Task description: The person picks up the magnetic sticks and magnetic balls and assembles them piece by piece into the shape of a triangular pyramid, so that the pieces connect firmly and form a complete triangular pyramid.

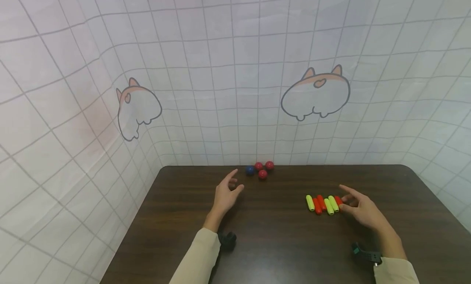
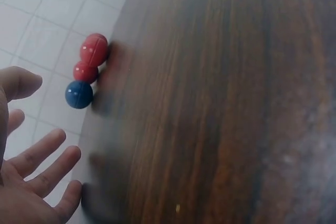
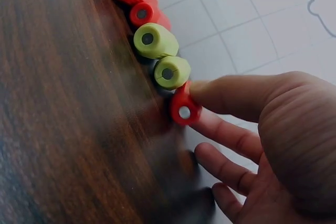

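Several short plastic rods, yellow-green (image 1: 310, 203) and red (image 1: 317, 206), lie side by side in a row on the right half of the table. Dark or silvery round spots mark their ends in the right wrist view. At the row's right end, my right hand (image 1: 362, 210) pinches a red rod (image 3: 185, 109) between thumb and finger; its other fingers are spread. My left hand (image 1: 225, 196) hovers over the table with fingers loosely extended, holding nothing. Nearest to it are a blue ball (image 1: 250, 170) and three red balls (image 1: 263, 174), grouped near the back edge.
The dark wood-grain table (image 1: 279, 243) ends at the back against a white grid-patterned curtain (image 1: 220, 91), which also hangs along the left and right sides. Both wrists wear dark straps (image 1: 368, 255).
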A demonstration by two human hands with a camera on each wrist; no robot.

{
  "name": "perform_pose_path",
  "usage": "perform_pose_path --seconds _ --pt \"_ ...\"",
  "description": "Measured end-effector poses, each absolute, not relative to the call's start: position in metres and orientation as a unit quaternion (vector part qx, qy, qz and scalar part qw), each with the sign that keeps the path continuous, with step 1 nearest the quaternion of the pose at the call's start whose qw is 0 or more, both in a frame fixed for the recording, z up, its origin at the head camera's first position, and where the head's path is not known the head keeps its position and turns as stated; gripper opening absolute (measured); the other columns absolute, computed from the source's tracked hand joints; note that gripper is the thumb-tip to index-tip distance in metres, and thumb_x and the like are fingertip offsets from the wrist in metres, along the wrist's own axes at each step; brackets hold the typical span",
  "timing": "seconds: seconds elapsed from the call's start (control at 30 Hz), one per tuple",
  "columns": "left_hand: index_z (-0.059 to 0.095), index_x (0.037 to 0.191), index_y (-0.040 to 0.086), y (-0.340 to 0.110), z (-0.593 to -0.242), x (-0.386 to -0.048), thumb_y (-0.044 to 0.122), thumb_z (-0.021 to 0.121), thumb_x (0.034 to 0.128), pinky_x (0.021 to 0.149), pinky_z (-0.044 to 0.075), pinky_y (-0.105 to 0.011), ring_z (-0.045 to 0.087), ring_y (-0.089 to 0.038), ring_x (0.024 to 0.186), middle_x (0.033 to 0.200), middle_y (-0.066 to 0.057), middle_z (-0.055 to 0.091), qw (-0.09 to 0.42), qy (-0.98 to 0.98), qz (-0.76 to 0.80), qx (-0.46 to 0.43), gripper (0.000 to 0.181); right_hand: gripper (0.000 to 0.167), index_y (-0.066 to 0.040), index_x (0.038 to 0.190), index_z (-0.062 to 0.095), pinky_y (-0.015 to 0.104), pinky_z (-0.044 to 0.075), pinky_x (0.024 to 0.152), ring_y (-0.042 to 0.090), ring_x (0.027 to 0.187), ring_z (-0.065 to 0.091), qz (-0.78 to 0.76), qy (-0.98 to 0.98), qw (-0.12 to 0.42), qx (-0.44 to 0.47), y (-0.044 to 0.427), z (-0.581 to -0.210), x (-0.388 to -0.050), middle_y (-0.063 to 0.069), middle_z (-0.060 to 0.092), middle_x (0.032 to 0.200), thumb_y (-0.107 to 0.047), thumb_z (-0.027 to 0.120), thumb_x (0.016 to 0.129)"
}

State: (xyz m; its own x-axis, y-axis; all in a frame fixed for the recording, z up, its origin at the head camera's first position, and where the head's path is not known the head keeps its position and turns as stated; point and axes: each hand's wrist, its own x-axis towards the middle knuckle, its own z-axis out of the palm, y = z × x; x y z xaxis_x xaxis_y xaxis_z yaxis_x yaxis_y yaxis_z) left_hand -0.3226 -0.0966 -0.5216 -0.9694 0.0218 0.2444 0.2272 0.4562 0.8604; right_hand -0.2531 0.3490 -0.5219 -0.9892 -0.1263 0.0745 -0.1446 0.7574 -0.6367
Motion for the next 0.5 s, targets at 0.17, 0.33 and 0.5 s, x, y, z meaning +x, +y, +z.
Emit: perform_pose_path --seconds 0.17,0.33,0.5 --pt "0.055 0.148 0.022 -0.095 -0.521 -0.331 0.017 0.073 0.0919 0.091 0.052 -0.050 0.064 -0.034 0.112 0.127 -0.018 0.068 0.090 -0.858 -0.502 -0.066 0.059 0.061 0.000 0.151 0.043 0.035 0.045 0.067 0.021 0.088 0.062 0.325 -0.943 0.021 0.062 0.350 -0.520 -0.253 0.023 0.067 0.117 -0.009 0.068 0.096" --pt "0.056 0.147 0.024 -0.094 -0.522 -0.340 0.016 0.073 0.0919 0.091 0.051 -0.049 0.063 -0.031 0.112 0.128 -0.016 0.068 0.081 -0.871 -0.481 -0.061 0.059 0.053 0.000 0.144 0.051 0.034 0.045 0.065 0.024 0.088 0.062 0.310 -0.949 0.025 0.057 0.347 -0.517 -0.251 0.026 0.066 0.116 -0.004 0.067 0.093" --pt "0.055 0.148 0.023 -0.091 -0.519 -0.347 0.015 0.072 0.0928 0.091 0.050 -0.051 0.063 -0.032 0.112 0.131 -0.017 0.066 0.071 -0.879 -0.466 -0.073 0.058 0.049 -0.001 0.138 0.057 0.045 0.052 0.070 0.035 0.090 0.065 0.296 -0.953 0.031 0.048 0.348 -0.520 -0.253 0.028 0.066 0.114 -0.004 0.070 0.091"
